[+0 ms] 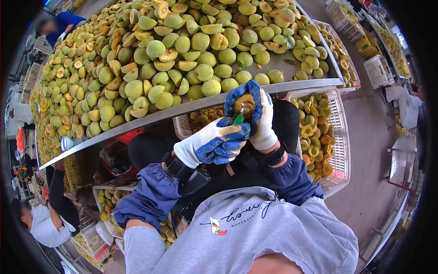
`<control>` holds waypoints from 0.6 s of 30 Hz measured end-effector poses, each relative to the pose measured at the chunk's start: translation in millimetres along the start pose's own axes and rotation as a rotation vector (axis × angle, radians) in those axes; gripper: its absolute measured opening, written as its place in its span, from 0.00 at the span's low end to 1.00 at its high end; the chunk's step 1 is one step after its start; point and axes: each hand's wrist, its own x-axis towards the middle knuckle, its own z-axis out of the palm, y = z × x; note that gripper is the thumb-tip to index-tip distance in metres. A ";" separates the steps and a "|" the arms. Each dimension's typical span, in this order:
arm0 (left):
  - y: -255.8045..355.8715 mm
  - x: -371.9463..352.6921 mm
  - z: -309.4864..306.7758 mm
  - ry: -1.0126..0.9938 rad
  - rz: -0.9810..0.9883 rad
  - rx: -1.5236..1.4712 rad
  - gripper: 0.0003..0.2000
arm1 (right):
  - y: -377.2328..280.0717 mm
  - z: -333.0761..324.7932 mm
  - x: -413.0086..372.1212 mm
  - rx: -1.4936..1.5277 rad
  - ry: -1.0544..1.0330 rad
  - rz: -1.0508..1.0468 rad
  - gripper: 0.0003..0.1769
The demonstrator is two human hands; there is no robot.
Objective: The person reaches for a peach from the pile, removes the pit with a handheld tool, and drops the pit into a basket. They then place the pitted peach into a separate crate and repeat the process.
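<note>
My left hand [221, 145], in a white glove with a blue coated palm, is closed around a small green-handled knife [238, 119]. The knife's metal tip meets the cut face of a peach half [245, 106]; the blade's shape is mostly hidden. My right hand [261, 112], gloved alike, wraps its fingers around that peach half from above and the right. Both hands are together over my lap, just below the near metal edge of a table [292, 86] heaped with halved green-yellow peaches [200, 41].
A white crate [337, 132] of pitted peach halves stands to my right. Under the table edge, another crate [183, 127] holds brown pits. More crates of fruit [109, 201] are at lower left. Other people work at the far left, one in a blue shirt [64, 23].
</note>
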 end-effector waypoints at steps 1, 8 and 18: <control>-0.8 0.2 -1.2 -0.031 -0.013 -0.016 0.07 | 1.7 2.1 0.9 0.056 0.031 0.019 0.22; -18.2 -6.2 -10.3 -0.020 -0.001 0.017 0.08 | 37.0 -14.5 -7.6 -0.189 0.271 -0.021 0.24; -81.4 10.8 -71.8 0.183 -0.029 -0.065 0.11 | 117.0 -58.2 -23.1 -0.161 0.249 0.193 0.27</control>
